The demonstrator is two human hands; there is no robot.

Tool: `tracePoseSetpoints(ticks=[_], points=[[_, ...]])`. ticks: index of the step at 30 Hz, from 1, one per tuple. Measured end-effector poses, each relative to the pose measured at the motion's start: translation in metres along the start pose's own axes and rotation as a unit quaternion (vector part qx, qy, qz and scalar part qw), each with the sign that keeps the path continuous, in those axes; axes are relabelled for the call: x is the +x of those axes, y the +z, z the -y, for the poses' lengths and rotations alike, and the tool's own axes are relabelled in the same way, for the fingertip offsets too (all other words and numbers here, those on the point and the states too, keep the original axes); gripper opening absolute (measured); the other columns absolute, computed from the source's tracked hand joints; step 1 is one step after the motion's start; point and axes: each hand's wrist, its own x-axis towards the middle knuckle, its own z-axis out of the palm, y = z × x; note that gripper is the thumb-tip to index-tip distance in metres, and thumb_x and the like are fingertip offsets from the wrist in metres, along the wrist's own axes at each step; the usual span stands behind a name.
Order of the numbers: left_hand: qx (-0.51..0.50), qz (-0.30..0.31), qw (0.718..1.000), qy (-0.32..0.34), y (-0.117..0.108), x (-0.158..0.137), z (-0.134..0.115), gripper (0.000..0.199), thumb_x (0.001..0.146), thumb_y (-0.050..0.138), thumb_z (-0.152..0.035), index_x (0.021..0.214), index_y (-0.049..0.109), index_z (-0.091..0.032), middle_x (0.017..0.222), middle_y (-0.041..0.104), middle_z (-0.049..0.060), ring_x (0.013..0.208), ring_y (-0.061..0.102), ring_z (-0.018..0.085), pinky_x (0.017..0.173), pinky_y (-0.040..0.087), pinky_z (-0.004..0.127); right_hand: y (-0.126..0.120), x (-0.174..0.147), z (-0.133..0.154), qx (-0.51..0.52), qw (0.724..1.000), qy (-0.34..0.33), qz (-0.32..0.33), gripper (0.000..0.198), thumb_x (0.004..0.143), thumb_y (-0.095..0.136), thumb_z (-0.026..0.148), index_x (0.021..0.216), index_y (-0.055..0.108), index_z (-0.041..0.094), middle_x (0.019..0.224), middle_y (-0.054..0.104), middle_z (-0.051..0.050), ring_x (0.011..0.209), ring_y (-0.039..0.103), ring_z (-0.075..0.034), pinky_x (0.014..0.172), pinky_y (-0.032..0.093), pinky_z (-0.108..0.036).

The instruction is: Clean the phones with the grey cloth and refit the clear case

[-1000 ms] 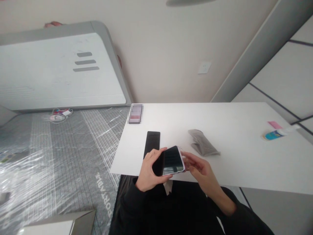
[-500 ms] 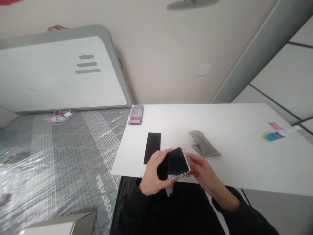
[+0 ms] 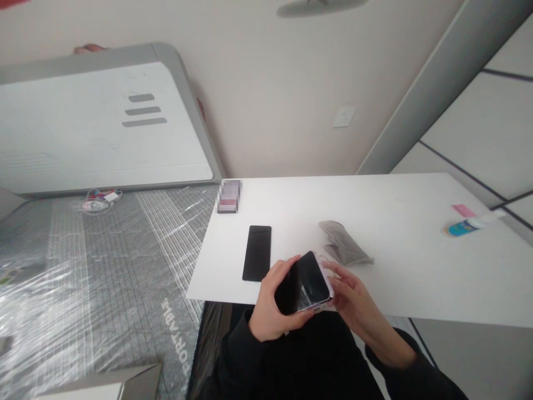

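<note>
A smartphone (image 3: 306, 283) with a dark, glossy screen is held tilted over the table's front edge. My left hand (image 3: 272, 303) wraps round its left end, thumb along the upper edge and fingers at the lower edge. At the phone's right end, the fingers of my right hand (image 3: 350, 291) are bent against the edge, partly hidden behind it. A see-through pinkish rim, looking like a clear phone case (image 3: 330, 278), shows along that end. Left of my hands, a flat black phone-like slab (image 3: 257, 253) lies on the table. Beyond my right hand lies a crumpled grey pouch (image 3: 343, 243).
The white table (image 3: 400, 233) stands against the wall. A blurred-out box-like item (image 3: 229, 196) sits at its far left corner. On the right are a bottle with a blue label (image 3: 463, 227) and a pink slip (image 3: 463, 210). Plastic sheeting (image 3: 120, 278) covers the floor at left.
Both hands and the phone have shifted slightly right and down, and the phone is tilted a little more. The view has also turned slightly. My grip looks much the same.
</note>
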Motion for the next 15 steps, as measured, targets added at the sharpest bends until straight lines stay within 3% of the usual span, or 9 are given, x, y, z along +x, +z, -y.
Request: tracePoseSetpoints(ticks=[3,6,8,10,12,15], points=[[-0.022,-0.057,0.998,0.011,0.011,-0.001,0.008,0.077,0.079,0.076,-0.057,0.144,0.055,-0.024,0.142,0.059,0.015,0.131,0.056,0.036,0.114,0.041,0.054,-0.006,-0.003,-0.001,-0.030,0.998,-0.035,-0.035,0.042,0.076,0.087,0.053,0.105,0.075,0.025,0.076,0.079,-0.003,0.059,0.069,-0.016,0.057,0.059,-0.027],[-0.096,-0.167,0.981,0.017,0.012,-0.003,0.017,0.078,0.080,0.073,-0.066,0.142,0.055,-0.022,0.127,0.063,0.014,0.123,0.060,0.035,0.110,0.044,0.053,-0.019,0.001,-0.004,-0.158,0.978,-0.102,-0.085,0.045,0.086,0.074,0.059,0.113,0.073,0.024,0.087,0.081,-0.008,0.069,0.074,-0.021,0.066,0.062,-0.034],[-0.141,-0.232,0.962,0.017,0.007,-0.004,0.017,0.081,0.082,0.067,-0.073,0.144,0.052,-0.023,0.107,0.062,0.008,0.097,0.064,0.026,0.094,0.053,0.044,-0.030,0.011,-0.006,-0.234,0.958,-0.133,-0.100,0.049,0.089,0.067,0.063,0.116,0.072,0.022,0.086,0.081,-0.009,0.068,0.073,-0.022,0.065,0.062,-0.036],[-0.190,-0.267,0.945,0.007,-0.001,-0.005,0.013,0.080,0.082,0.064,-0.076,0.144,0.050,-0.027,0.096,0.053,0.002,0.072,0.052,0.014,0.070,0.051,0.030,-0.038,0.028,-0.006,-0.273,0.946,-0.146,-0.097,0.049,0.089,0.065,0.062,0.114,0.073,0.021,0.080,0.078,-0.007,0.062,0.070,-0.020,0.060,0.059,-0.035],[-0.258,-0.285,0.923,-0.015,-0.010,-0.006,0.006,0.078,0.081,0.064,-0.078,0.141,0.055,-0.029,0.091,0.046,-0.001,0.061,0.036,0.010,0.054,0.039,0.023,-0.039,0.050,-0.007,-0.307,0.935,-0.155,-0.087,0.044,0.089,0.064,0.057,0.110,0.076,0.020,0.073,0.075,-0.004,0.058,0.066,-0.019,0.057,0.057,-0.035],[-0.329,-0.287,0.897,-0.064,-0.016,-0.009,-0.002,0.070,0.088,0.054,-0.078,0.137,0.060,-0.029,0.086,0.043,-0.002,0.059,0.030,0.009,0.050,0.033,0.022,-0.028,0.078,-0.008,-0.367,0.908,-0.187,-0.074,0.037,0.087,0.065,0.047,0.110,0.077,0.021,0.082,0.078,-0.006,0.069,0.070,-0.022,0.065,0.059,-0.038]])
